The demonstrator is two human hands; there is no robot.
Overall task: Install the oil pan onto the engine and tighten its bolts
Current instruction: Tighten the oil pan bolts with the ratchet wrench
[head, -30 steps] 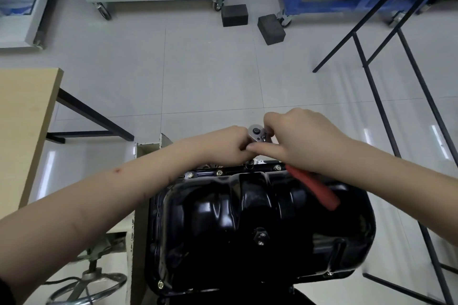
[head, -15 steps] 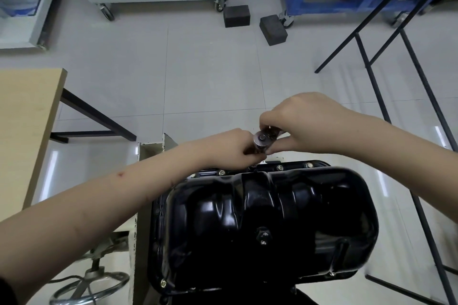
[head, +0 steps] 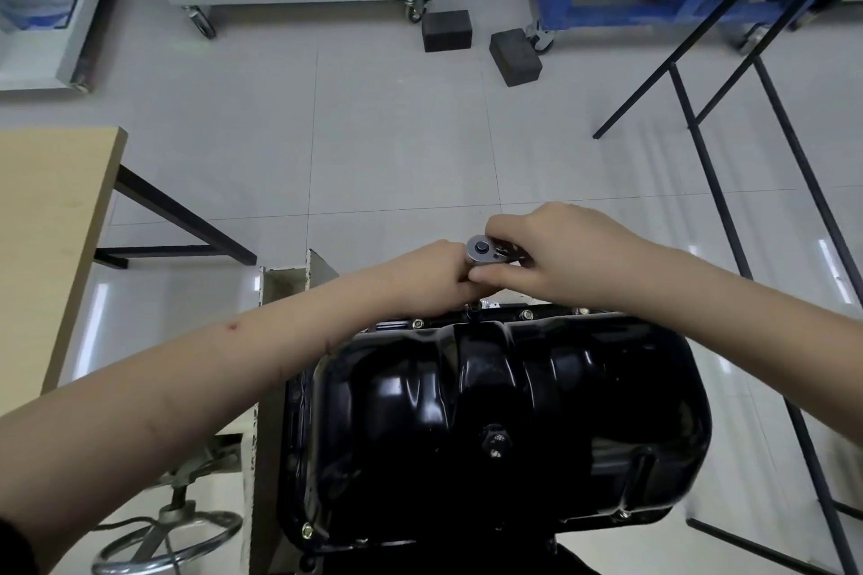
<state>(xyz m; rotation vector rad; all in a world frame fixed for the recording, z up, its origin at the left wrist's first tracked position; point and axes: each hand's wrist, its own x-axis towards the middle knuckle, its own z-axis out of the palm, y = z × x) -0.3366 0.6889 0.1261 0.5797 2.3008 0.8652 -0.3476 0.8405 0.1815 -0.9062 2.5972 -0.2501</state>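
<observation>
— Gripping what, each of the hands?

— Left hand (head: 432, 278) is curled round the shaft beneath the ratchet head (head: 481, 250); right hand (head: 555, 254) is closed on the ratchet just beside that head. Handle is hidden.

— Location of the oil pan?

— Black oil pan (head: 504, 416) sits seated below both hands, drain plug (head: 496, 444) up. Bolts (head: 526, 314) line its far flange. The tool stands over that far edge.
</observation>
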